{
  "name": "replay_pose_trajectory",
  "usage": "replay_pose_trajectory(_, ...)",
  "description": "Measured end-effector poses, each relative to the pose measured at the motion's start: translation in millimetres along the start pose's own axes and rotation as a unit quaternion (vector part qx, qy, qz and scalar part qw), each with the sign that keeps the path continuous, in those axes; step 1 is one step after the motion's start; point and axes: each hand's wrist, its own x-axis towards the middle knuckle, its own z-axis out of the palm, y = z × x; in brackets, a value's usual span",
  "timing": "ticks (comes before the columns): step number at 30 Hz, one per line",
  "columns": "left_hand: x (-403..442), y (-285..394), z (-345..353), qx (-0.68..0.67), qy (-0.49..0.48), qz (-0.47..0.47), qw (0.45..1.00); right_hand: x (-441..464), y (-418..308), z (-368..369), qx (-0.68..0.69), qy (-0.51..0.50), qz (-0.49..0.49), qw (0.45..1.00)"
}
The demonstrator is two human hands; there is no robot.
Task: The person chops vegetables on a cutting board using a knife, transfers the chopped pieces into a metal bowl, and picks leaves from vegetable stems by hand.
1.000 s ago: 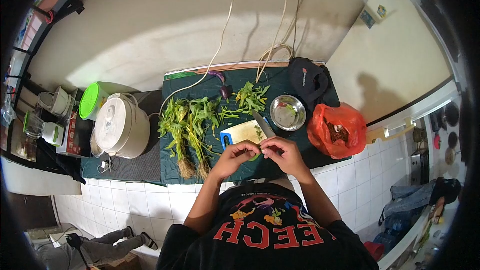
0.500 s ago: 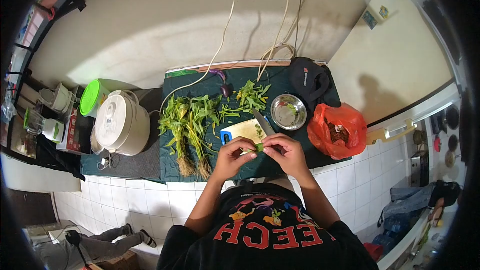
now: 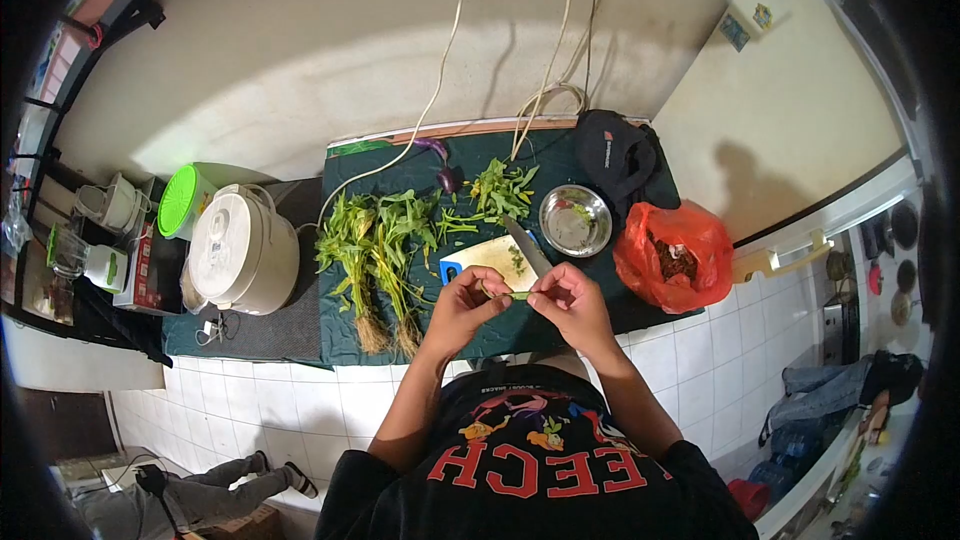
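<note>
Over the front of the table, my left hand and my right hand pinch the two ends of a short green stem, held level between the fingertips. Just beyond them lies a pale cutting board with a blue corner and bits of chopped greens on it. A broad knife rests across its right side, its handle end hidden near my right hand. Behind the board is a pile of picked leaves. To the right, a steel bowl contains a few green pieces.
Rooted bunches of leafy greens lie left of the board, with a purple eggplant behind. A red plastic bag and a dark cap sit right. A rice cooker stands far left; another person's legs show lower left.
My hands have drawn slightly apart, and the green stem now shows straighter and longer between them. The view has shifted a little; the things on the table stay put.
</note>
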Motion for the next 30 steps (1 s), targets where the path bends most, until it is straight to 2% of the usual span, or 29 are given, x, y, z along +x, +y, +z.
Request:
replay_pose_trajectory(2, 0, 0, 0, -0.012, 0.0, -0.007, 1.0, -2, -4, 0, -0.054, -0.008, 0.004, 0.999)
replay_pose_trajectory(4, -1, 1, -1, 0.031, 0.039, 0.002, 0.999, -3, -10, 3, -0.107, -0.017, 0.008, 0.994)
replay_pose_trajectory(6, -4, 6, -3, 0.033, 0.035, -0.02, 0.999, -2, -16, 9, -0.158, -0.006, -0.081, 0.984)
replay_pose_trajectory(8, -4, 6, -5, 0.035, 0.033, -0.043, 0.998, 0, -15, 9, -0.18, -0.011, -0.101, 0.978)
replay_pose_trajectory(10, -2, 3, -9, 0.115, -0.009, 0.081, 0.99, 2, -17, 10, -0.202, -0.015, -0.12, 0.972)
replay_pose_trajectory(17, -5, 16, -7, 0.206, 0.023, 0.072, 0.976, 4, -30, 9, -0.291, -0.016, -0.167, 0.942)
replay_pose_trajectory(19, -5, 22, -9, 0.332, -0.007, 0.118, 0.936, 5, -31, 9, -0.311, -0.019, -0.189, 0.931)
replay_pose_trajectory(23, -5, 36, -2, 0.375, -0.031, 0.142, 0.916, 3, -38, 10, -0.325, -0.043, -0.196, 0.924)
replay_pose_trajectory(26, -3, 33, 1, 0.367, -0.017, 0.105, 0.924, 2, -41, 11, -0.335, -0.056, -0.187, 0.922)
replay_pose_trajectory(28, 0, 23, -3, 0.409, -0.013, 0.179, 0.895, 2, -41, 10, -0.338, -0.061, -0.175, 0.923)
replay_pose_trajectory(30, -1, 19, -5, 0.435, -0.01, 0.183, 0.882, 2, -35, 6, -0.364, -0.074, -0.172, 0.913)
